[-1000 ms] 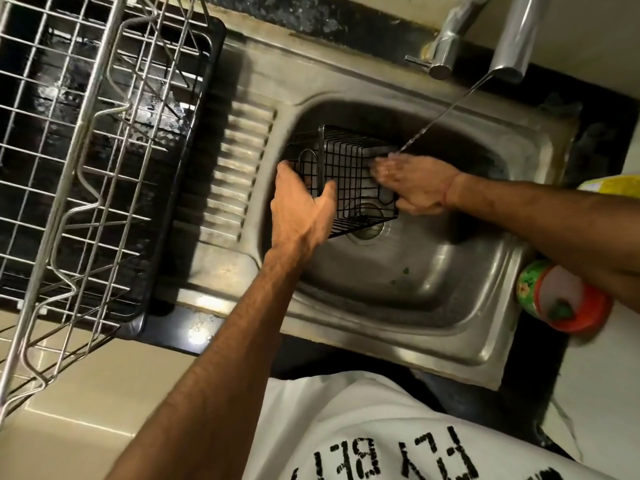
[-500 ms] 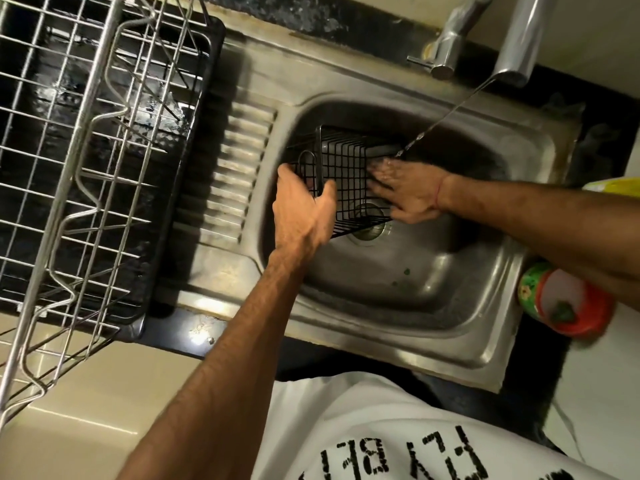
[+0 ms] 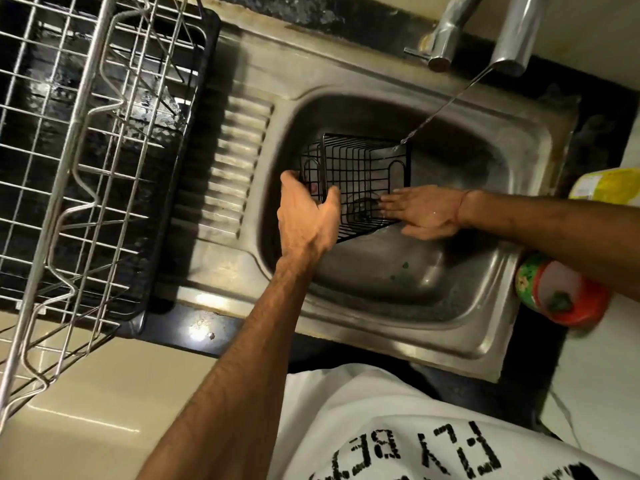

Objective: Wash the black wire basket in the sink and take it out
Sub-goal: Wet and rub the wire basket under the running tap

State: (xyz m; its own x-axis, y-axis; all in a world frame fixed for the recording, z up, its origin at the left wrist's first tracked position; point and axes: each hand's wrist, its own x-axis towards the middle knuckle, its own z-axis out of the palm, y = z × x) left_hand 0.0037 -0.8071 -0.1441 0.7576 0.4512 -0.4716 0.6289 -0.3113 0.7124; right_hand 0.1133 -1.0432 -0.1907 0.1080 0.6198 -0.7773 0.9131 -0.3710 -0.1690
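We have the black wire basket (image 3: 360,181) tipped on its side inside the stainless steel sink (image 3: 398,282), over the round drain, with its open mouth turned up toward us. Our left hand (image 3: 306,220) grips the basket's left end, thumb and fingers curled round the wire edge, so that end is already secured. Our right hand (image 3: 422,211) lies flat and straight-fingered against the basket's lower right side, fingertips touching the wires and grasping nothing. A thin stream of water (image 3: 446,105) from the steel tap spout (image 3: 512,36) lands on the basket's upper right corner. The basket's long axis runs left to right between our two hands, so we judge that lifting it out turns on the left hand, which alone holds it. The rinse looks unfinished to us. To the left, well apart from the bowl, stands a silver wire dish rack (image 3: 79,140).
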